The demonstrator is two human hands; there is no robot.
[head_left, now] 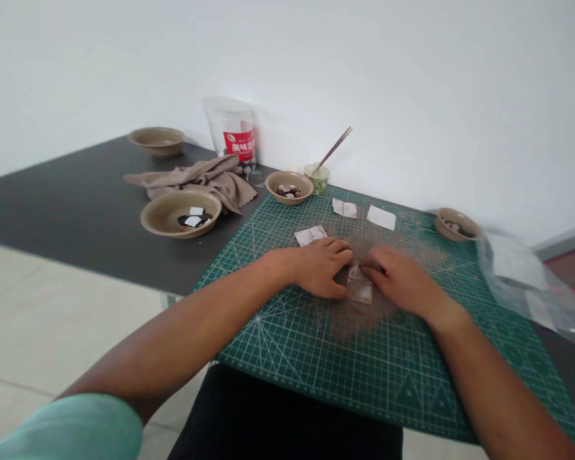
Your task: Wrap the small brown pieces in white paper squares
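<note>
Brown smudges mark a small white square piece point(361, 291) lying on the green cutting mat point(287, 345). My left hand point(322, 267) presses on its left side, thumb and fingers curled around its edge and holding it in place. A dark patch shows between that thumb and forefinger; I cannot tell what it is. On the right side of the square, my right hand point(398, 276) is closed in a pinch, fingertips touching the piece and slightly blurred. Whatever sits in that pinch is too small to make out. Just beyond my left hand lies another smudged white square point(310, 235).
Two more white pieces point(381, 218) lie farther back. Bowls with small dark and pale bits point(290, 199) stand left, behind and right point(439, 225). A brown cloth point(191, 177), a clear tub point(215, 121), a green cup point(320, 183) with sticks and a plastic bag point(512, 281) surround the mat.
</note>
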